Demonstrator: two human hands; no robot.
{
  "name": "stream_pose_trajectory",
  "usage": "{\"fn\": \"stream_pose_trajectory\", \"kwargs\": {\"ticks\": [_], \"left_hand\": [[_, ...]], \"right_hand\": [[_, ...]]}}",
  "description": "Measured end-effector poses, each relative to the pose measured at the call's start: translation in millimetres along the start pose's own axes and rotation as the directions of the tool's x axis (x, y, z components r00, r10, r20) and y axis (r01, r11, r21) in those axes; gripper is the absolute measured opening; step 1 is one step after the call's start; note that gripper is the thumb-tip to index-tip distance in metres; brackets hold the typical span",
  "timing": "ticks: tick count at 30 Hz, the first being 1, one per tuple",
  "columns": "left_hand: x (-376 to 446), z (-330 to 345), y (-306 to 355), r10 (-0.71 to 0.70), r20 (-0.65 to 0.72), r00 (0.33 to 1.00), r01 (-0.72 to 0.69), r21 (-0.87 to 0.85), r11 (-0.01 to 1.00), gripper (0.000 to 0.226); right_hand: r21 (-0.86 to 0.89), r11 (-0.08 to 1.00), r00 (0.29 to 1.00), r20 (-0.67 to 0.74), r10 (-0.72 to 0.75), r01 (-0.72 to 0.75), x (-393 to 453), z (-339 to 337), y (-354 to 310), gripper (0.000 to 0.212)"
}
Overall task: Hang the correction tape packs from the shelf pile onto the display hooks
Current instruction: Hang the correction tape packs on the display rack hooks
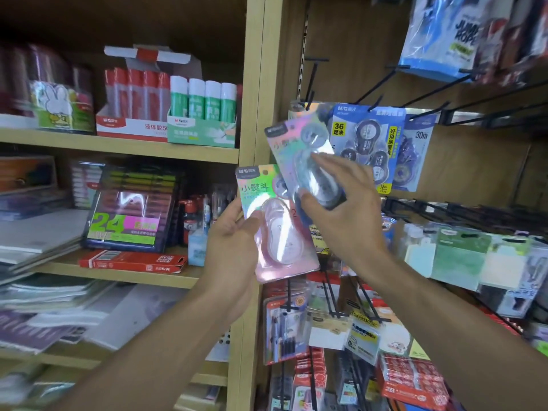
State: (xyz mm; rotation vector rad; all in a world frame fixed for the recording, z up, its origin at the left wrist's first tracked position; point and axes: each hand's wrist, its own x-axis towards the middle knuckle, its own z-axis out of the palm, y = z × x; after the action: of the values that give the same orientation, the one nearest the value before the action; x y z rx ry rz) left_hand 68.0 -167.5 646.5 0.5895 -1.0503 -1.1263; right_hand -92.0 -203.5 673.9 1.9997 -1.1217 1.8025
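My left hand (234,232) grips a pink iridescent correction tape pack (274,223) by its left edge, thumb across the front. My right hand (341,197) holds a second iridescent pack (292,146) tilted to the left, fingers and thumb round its clear blister. That pack's top corner sits just below a black display hook (310,93) on the wooden back panel. A similar pack (298,112) hangs on that hook behind it. Blue correction tape packs (367,140) hang on the hook to the right.
Left of the wooden upright (252,84) are shelves with glue bottles (166,99), a marker set (133,203) and notebooks. More black hooks (444,84) jut out at right, with a blue jump-rope pack (441,37) above and sticky notes (462,256) below.
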Motion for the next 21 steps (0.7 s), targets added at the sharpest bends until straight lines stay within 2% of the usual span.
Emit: {"fn": "stream_pose_trajectory", "kwargs": {"ticks": [2,6,14,21], "left_hand": [[-1.0,0.7,2.2,-0.013,-0.028,1.000,0.014,0.015,1.000,0.036],[-3.3,2.0,8.6,-0.019,-0.050,0.999,0.021,0.036,0.999,0.037],[-9.3,1.0,17.8,0.003,-0.053,0.999,0.001,0.072,0.997,0.033],[-8.2,-6.2,19.3,0.026,-0.090,0.996,-0.019,0.080,0.997,0.032]], "right_hand": [[-0.040,0.999,0.998,-0.045,-0.039,0.037,14.8,5.4,6.6,0.052],[-0.050,0.999,0.995,-0.102,-0.005,0.000,48.1,15.0,16.8,0.053],[-0.119,0.993,0.994,-0.111,-0.010,-0.003,73.1,28.7,26.6,0.056],[-0.215,0.975,0.990,-0.136,0.034,-0.063,70.6,30.3,20.9,0.060]]}}
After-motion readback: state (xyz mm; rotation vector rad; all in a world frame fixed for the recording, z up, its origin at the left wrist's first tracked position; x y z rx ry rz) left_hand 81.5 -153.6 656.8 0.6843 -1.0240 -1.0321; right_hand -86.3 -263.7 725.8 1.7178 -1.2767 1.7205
